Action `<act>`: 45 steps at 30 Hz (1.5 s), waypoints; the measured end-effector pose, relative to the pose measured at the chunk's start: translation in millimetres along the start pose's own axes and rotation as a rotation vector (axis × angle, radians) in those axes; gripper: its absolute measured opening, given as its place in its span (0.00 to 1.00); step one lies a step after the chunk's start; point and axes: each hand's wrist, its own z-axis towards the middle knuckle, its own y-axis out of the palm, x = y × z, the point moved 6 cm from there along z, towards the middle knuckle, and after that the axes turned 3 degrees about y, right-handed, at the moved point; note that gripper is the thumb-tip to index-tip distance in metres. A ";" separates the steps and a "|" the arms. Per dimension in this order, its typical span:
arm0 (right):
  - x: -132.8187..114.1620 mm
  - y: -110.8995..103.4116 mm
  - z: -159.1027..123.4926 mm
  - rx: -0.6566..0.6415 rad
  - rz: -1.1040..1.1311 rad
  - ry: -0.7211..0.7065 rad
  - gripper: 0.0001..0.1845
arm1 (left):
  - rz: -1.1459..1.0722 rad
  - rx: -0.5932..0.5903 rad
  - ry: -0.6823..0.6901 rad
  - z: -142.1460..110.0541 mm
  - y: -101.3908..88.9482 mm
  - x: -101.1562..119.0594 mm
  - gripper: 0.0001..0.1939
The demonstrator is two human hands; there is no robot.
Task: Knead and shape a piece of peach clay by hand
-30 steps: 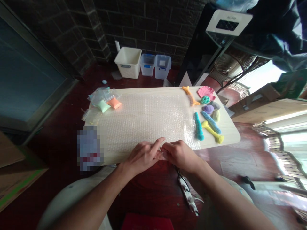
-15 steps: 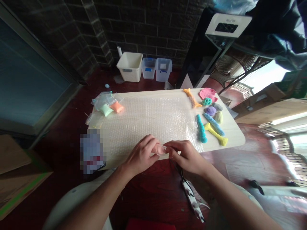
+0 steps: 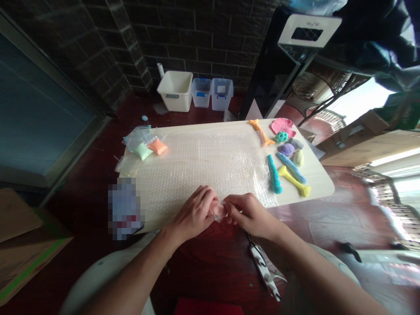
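Between my hands, at the near edge of the table, is a small clear plastic bag (image 3: 218,211) with something pale pink in it. My left hand (image 3: 198,208) is closed around one side of the bag. The fingers of my right hand (image 3: 246,213) pinch its other side. Under and beyond the hands lies a sheet of bubble wrap (image 3: 210,164). A green packet (image 3: 142,151) and an orange packet (image 3: 158,146) of soft clay rest at the left. Shaped clay pieces lie at the right, among them a teal ridged stick (image 3: 274,175) and a yellow bone shape (image 3: 294,181).
More clay pieces include an orange one (image 3: 261,133), a pink flat one (image 3: 282,127) and a purple lump (image 3: 286,149). Storage bins (image 3: 177,94) stand on the floor by the brick wall. A power strip (image 3: 265,273) lies below the table. Cardboard boxes (image 3: 357,142) are at the right.
The bag has turned a little between my fingers and more of its plastic shows. My right fingers have curled in closer. The whole view has shifted slightly.
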 end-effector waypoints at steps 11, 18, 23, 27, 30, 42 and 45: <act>-6.8 3.9 -2.3 0.012 -0.307 -0.120 0.11 | 0.038 -0.044 0.040 -1.8 11.4 9.5 0.11; -11.3 0.0 -6.0 0.247 -0.516 -0.195 0.12 | 0.005 0.075 -0.044 -0.6 2.8 4.0 0.09; -11.3 -7.4 -2.5 0.146 -0.336 -0.175 0.06 | -0.036 0.091 -0.045 -4.8 1.0 4.1 0.10; -8.2 -3.3 -1.0 -0.034 -0.246 -0.158 0.12 | -0.051 0.032 -0.017 -8.7 7.0 5.4 0.13; -7.2 0.6 -2.6 -0.045 -0.286 -0.189 0.10 | -0.042 0.051 -0.014 -8.4 8.6 5.1 0.12; -0.9 -11.1 -1.4 0.336 -0.548 -0.151 0.09 | -0.425 0.212 -0.162 -3.2 -2.1 -0.2 0.20; 0.8 -10.7 -4.0 0.459 -0.452 -0.153 0.11 | -0.821 0.298 -0.364 -4.2 -0.2 -14.6 0.21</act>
